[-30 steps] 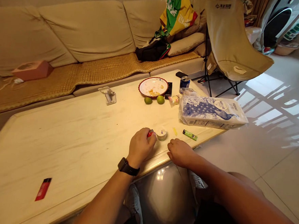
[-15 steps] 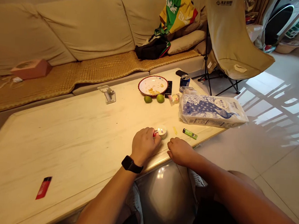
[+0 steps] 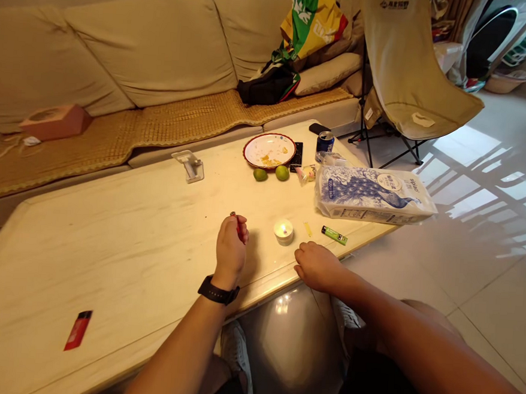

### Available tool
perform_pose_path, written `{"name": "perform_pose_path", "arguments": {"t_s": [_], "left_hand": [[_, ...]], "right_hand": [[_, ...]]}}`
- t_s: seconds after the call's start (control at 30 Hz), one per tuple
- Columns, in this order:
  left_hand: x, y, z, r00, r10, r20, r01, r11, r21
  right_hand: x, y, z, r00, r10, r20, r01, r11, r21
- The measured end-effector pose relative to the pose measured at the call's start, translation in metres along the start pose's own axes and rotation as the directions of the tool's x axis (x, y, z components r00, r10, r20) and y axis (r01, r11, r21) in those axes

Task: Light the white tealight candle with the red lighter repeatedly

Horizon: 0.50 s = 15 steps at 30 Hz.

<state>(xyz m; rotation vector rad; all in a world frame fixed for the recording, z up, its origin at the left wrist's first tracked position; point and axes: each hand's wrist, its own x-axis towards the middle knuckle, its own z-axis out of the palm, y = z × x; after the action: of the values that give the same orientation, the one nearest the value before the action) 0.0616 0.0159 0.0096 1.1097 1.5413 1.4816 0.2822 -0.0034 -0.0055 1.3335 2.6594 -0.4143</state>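
One lit tealight [image 3: 283, 231] sits on the desk [image 3: 105, 258], the left grip [image 3: 231, 252], shut on a small red lighter [image 3: 241, 230], at its 9 o'clock, the nearer right grip [image 3: 317, 268], empty and loosely curled, at its 4 o'clock.

The left hand [image 3: 230, 256], gripping a red lighter [image 3: 241, 227], has drawn left, away from the tea light candle [image 3: 283, 231], which now burns with a small flame.

The left forearm [image 3: 175, 347] and the right forearm [image 3: 419, 340] are bare, with no sleeve reaching them. A black smartwatch [image 3: 218, 291] with a square case and a black strap sits on the left wrist. Below them show black shorts [image 3: 380, 388] and white mesh sneakers [image 3: 236, 363] with pale laces.
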Motion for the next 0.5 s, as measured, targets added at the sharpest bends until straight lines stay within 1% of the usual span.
{"name": "perform_pose_path", "arguments": {"t_s": [0.03, 0.07, 0.1, 0.27, 0.5], "left_hand": [[0.0016, 0.0002, -0.0006, 0.999, -0.038, -0.009, 0.037, 0.995, -0.091], [0.0026, 0.0006, -0.0008, 0.998, -0.061, -0.014, 0.058, 0.987, -0.149], [0.0031, 0.0009, -0.0008, 0.998, -0.066, -0.018, 0.062, 0.984, -0.168], [0.0019, -0.0002, 0.0001, 1.000, -0.013, -0.009, 0.012, 0.994, -0.105], [0.0020, -0.0022, -0.0021, 0.999, -0.042, -0.016, 0.039, 0.991, -0.130]], "right_hand": [[-0.0001, 0.0000, 0.0000, 1.000, -0.001, -0.003, 0.001, 1.000, 0.002], [-0.0001, 0.0000, 0.0001, 1.000, -0.002, -0.003, 0.002, 1.000, 0.003], [-0.0002, -0.0001, 0.0000, 1.000, -0.003, -0.002, 0.003, 1.000, 0.003], [-0.0004, -0.0005, -0.0003, 1.000, 0.004, -0.004, -0.004, 1.000, 0.009], [0.0001, 0.0007, 0.0025, 1.000, -0.009, -0.028, 0.009, 1.000, 0.014]]}}
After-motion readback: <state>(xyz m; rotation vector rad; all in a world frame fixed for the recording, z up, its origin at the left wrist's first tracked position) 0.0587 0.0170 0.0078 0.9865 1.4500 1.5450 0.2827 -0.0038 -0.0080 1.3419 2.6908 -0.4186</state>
